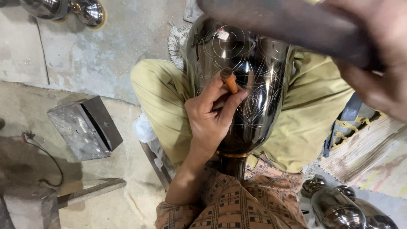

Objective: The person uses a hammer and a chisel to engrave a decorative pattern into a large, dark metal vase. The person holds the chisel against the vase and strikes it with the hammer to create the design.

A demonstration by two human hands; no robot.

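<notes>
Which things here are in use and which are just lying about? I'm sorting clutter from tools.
In use:
left hand
orange-handled chisel
dark engraved vase
right hand
dark hammer handle

Lying about:
grey metal box
shiny vessels
polished pieces
striped mat

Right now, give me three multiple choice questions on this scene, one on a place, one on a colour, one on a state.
1. Where does the dark vase rest?
A on a shelf
B across the person's lap
C in the metal box

2. What colour is the chisel shaft?
A orange-brown
B blue
C white

3. How is the left hand?
A open and flat
B closed on the chisel
C off the vase

Answers: 1 B, the vase lies between the knees. 2 A, the shaft shows orange-brown. 3 B, fingers wrap the chisel against the vase.
</notes>
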